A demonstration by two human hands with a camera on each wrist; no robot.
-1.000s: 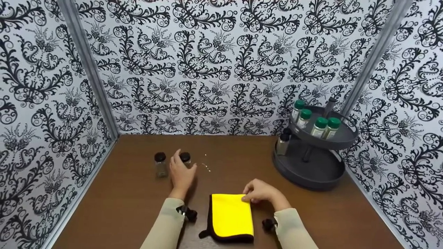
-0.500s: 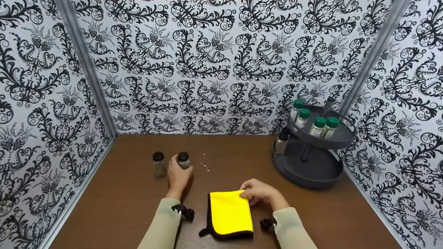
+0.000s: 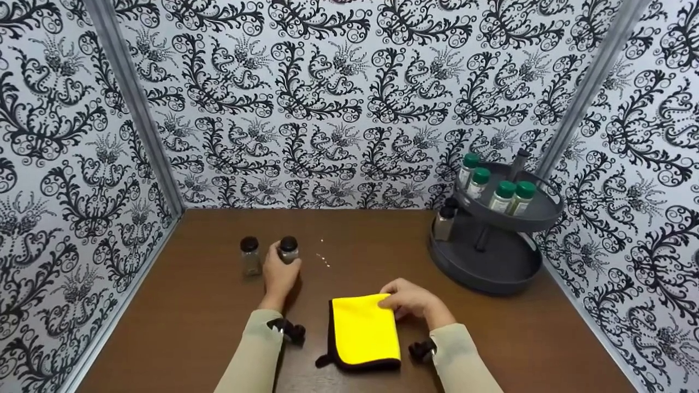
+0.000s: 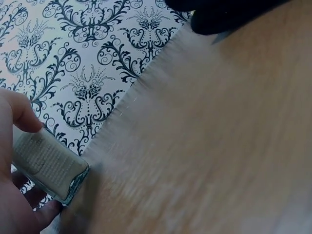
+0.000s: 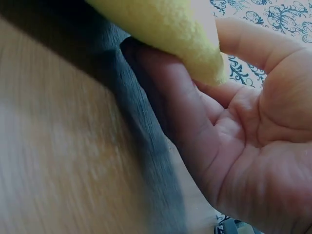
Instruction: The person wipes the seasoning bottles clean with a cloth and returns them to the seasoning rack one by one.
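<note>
My left hand [image 3: 280,278] grips a clear spice jar with a black lid [image 3: 289,246], its fingers wrapped round the side. In the left wrist view the jar [image 4: 48,163] shows a printed label between thumb and fingers; whether its base touches the table I cannot tell. A second black-lidded spice jar [image 3: 250,259] stands upright just left of that hand. Between thumb and fingers, my right hand [image 3: 412,301] pinches the far right corner of a folded yellow cloth [image 3: 365,333] with dark edging. The right wrist view shows the fluffy cloth [image 5: 185,39] at the fingertips.
Small white crumbs [image 3: 323,260] lie on the brown table [image 3: 218,327], right of the held jar. A dark two-tier round rack [image 3: 486,284] stands at the back right. Several green-lidded jars [image 3: 501,199] are on its upper tier, black-lidded ones [image 3: 445,225] on the lower. Patterned walls enclose the table.
My left hand has closed round the spice jar, having reached with spread fingers before. The pinched cloth has shifted slightly away from me with the right hand.
</note>
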